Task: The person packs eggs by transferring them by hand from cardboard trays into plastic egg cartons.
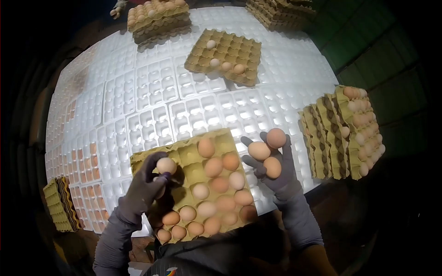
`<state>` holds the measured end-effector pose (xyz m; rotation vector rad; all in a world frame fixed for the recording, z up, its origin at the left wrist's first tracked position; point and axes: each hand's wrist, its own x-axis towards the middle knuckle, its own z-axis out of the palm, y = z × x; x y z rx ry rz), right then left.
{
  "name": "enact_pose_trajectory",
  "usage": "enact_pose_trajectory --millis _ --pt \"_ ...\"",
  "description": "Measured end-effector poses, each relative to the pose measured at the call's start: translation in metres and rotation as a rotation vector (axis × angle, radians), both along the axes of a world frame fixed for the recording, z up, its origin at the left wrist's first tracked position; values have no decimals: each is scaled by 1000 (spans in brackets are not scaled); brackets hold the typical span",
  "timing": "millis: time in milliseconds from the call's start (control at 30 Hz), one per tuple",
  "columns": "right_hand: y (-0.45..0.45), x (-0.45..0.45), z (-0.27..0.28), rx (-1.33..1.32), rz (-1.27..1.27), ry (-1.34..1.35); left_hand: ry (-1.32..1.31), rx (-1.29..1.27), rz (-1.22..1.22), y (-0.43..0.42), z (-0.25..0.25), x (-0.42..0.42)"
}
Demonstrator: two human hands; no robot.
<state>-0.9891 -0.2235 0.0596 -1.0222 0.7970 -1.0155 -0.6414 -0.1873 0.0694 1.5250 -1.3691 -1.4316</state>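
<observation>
My gloved left hand (142, 186) is closed on a pale egg (166, 165), gripped at the fingertips above the left side of a cardboard egg tray (184, 158). Palm up beside that tray's right edge, my gloved right hand (282, 180) cradles three brown eggs: an upper one (276, 138), a left one (259, 150) and a lower one (272, 168). Several brown and pale eggs (213, 167) sit in the tray's right columns and front rows. Bare cups show at its upper left, while my left hand and its shadow hide part of that side.
White plastic egg trays (193, 115) cover the table, some at left holding eggs (94, 161). Beyond lies a cardboard tray (223, 53) with several eggs. Egg-filled stacks stand at right (359, 133) and back (156, 18); cardboard trays (281, 14) are piled back right. Another person's hand (117, 10) shows far back.
</observation>
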Motion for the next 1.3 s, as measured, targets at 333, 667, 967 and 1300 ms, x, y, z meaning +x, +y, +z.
enact_pose_trajectory --millis 333,667,967,1300 --pt "42 9 5 122 -72 -43 -1075 -97 -557 -101 17 -98" --pt "67 33 -10 241 -263 -237 -525 -688 -147 -18 6 -33" --pt "101 365 148 277 47 499 -557 -239 507 95 -51 284" --pt "2 625 -25 217 749 403 -1081 -54 690 47 -153 568"
